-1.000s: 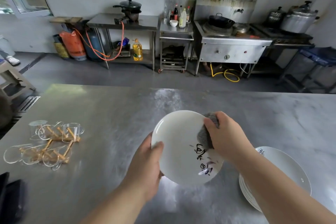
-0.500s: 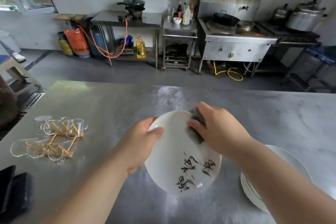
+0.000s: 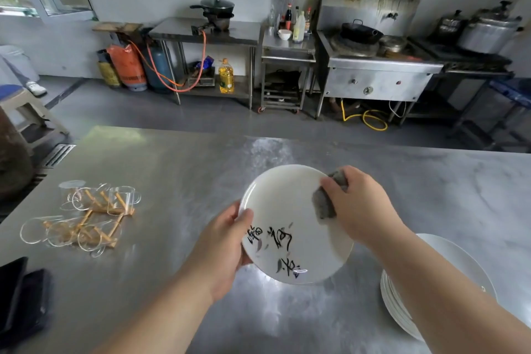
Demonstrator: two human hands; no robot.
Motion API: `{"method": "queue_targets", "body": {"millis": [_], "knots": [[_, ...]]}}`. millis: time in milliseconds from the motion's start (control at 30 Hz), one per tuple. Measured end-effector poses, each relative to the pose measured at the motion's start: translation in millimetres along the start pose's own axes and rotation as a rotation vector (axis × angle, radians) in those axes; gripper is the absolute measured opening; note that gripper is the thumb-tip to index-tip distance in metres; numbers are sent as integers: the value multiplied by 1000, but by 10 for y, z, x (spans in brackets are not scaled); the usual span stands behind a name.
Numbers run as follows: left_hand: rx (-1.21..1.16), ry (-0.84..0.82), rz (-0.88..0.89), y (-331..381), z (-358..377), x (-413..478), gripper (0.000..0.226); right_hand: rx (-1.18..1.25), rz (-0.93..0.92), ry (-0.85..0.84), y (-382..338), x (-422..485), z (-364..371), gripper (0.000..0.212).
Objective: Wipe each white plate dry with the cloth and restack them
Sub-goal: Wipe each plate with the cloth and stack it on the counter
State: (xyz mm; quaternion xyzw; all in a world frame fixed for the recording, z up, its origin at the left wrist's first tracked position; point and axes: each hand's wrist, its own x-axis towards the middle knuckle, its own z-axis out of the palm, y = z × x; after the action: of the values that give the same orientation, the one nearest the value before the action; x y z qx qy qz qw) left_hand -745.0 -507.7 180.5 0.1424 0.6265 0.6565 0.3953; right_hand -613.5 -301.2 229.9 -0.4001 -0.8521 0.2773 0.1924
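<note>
Nearer than the plate [image 3: 287,210] and to its right, the stack [image 3: 402,304] sits on the table [image 3: 172,158]. The left hand [image 3: 227,241] grips the plate's left rim, thumb on its face, and holds it tilted above the table. At its far right edge the right hand [image 3: 356,207] presses a bunched cloth [image 3: 323,204] on it. The plate looks stiff, breakable and probably slick, so the rim is the safest hold.

On my feed the plate [image 3: 287,201] is white, marked with loose black brush-stroke characters across its lower half, and the cloth [image 3: 323,204] against it is a mottled grey. The counter [image 3: 178,169] is dull silver-grey steel with cloudy pale streaks. The stacked plates [image 3: 392,299] are white, and the rack [image 3: 86,218] is pale tan wood.
</note>
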Motion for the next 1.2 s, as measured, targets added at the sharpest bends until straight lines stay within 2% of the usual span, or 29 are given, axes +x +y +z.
{"method": "queue_targets", "body": {"millis": [67, 133, 233, 300, 400, 467, 533, 600, 667, 767, 800, 867, 933, 1000, 1033, 1100, 1200], "knots": [[83, 67, -13, -219, 55, -57, 41, -77, 9, -135, 87, -33, 31, 29], [212, 95, 61, -271, 99, -66, 40, -200, -109, -215, 67, -129, 110, 32], [470, -30, 214, -83, 105, -10, 29, -286, -386, -170, -103, -239, 243, 27], [569, -100, 253, 84, 114, 23, 29, -289, -492, -131, -204, -221, 250, 31], [591, 4, 300, 234, 40, 72, 31, -159, -366, -105, -195, -161, 196, 24], [547, 132, 286, 275, -69, 106, 37, -44, -202, -113, -79, -164, 187, 30], [554, 173, 274, 273, -155, 140, 40, -43, -108, -187, -7, -224, 193, 37], [691, 80, 292, 277, -116, 158, 35, -124, -152, -216, -23, -269, 236, 34], [788, -71, 330, 271, 24, 164, 28, -118, -295, -145, -126, -260, 248, 22], [741, -144, 335, 280, 167, 178, 23, -104, -473, -79, -263, -179, 190, 14], [720, -110, 341, 289, 152, 186, 24, -74, -444, -84, -255, -143, 155, 13], [669, 39, 346, 294, 64, 195, 31, 29, -256, -99, -139, -103, 87, 12], [484, 233, 271, 264, 0, 197, 33, 132, -47, -142, 29, -142, 105, 19], [370, 367, 199, 199, 43, 194, 29, 142, 41, -179, 130, -230, 203, 26], [413, 385, 193, 154, 77, 194, 29, 161, 77, -173, 151, -260, 254, 27], [553, 333, 229, 87, 112, 189, 28, 178, 120, -115, 136, -262, 291, 27], [631, 161, 308, 159, 104, 168, 27, 68, 23, -45, 114, -184, 212, 16]]}}
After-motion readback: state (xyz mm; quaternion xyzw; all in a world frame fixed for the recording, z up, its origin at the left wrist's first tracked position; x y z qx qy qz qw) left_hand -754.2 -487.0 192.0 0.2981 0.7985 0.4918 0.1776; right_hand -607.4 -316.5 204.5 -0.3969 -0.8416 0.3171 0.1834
